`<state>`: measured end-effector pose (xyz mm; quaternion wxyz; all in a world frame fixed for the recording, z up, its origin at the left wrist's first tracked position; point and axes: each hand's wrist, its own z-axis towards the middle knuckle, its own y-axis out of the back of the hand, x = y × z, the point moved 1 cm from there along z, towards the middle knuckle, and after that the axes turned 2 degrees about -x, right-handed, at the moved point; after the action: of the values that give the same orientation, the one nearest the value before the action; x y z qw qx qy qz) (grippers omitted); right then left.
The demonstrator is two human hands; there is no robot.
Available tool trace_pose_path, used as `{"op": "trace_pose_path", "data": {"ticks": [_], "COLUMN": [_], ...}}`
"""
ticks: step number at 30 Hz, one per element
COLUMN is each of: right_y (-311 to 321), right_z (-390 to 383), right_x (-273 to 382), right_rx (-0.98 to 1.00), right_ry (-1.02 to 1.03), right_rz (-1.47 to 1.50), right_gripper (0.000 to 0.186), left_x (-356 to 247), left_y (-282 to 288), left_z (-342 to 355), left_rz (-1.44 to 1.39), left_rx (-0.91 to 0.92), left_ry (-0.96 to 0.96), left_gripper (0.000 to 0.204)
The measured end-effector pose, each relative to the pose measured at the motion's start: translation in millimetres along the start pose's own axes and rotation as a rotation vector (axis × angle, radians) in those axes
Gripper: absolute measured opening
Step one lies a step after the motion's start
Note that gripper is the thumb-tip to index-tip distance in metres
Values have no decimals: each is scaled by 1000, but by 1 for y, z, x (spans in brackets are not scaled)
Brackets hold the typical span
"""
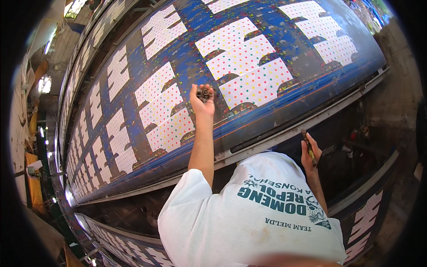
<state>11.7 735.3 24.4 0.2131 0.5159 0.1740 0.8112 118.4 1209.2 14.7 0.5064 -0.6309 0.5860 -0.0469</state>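
My left hand [203,103] is raised palm up over the edge of a long printing table, its fingers curled around several small dark ring-shaped pieces [203,94] that look like metal nuts. Lower and to the right, my right hand [311,153] grips a slim tool [310,150] with a dark tip and a stained yellow-green body; its exact kind does not show. That hand is off the table's near side, over a dark gap. White cut fabric pieces [255,82] with multicoloured dots lie flat in rows on the table, just beyond my left hand.
The blue, paint-spattered table [180,66] runs away to the far left. A metal rail [267,143] follows its near edge. Behind me stands another table with similar white pieces [129,242], and one more lies beyond the far edge. Yellow cloth [34,178] hangs at the left.
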Motion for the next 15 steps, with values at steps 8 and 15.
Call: {"op": "trace_pose_path", "data": {"ticks": [8,15], "right_y": [-25,-42], "right_z": [31,36], "right_x": [24,31], "right_rx": [64,63], "right_ry": [17,-65], "right_rz": [14,-10], "right_gripper": [29,32], "left_x": [-73,-106], "left_y": [-36,-100], "left_z": [136,253], "left_rz": [643,1711], "left_rx": [52,49], "left_ry": [-183,-545], "left_gripper": [30,57]}}
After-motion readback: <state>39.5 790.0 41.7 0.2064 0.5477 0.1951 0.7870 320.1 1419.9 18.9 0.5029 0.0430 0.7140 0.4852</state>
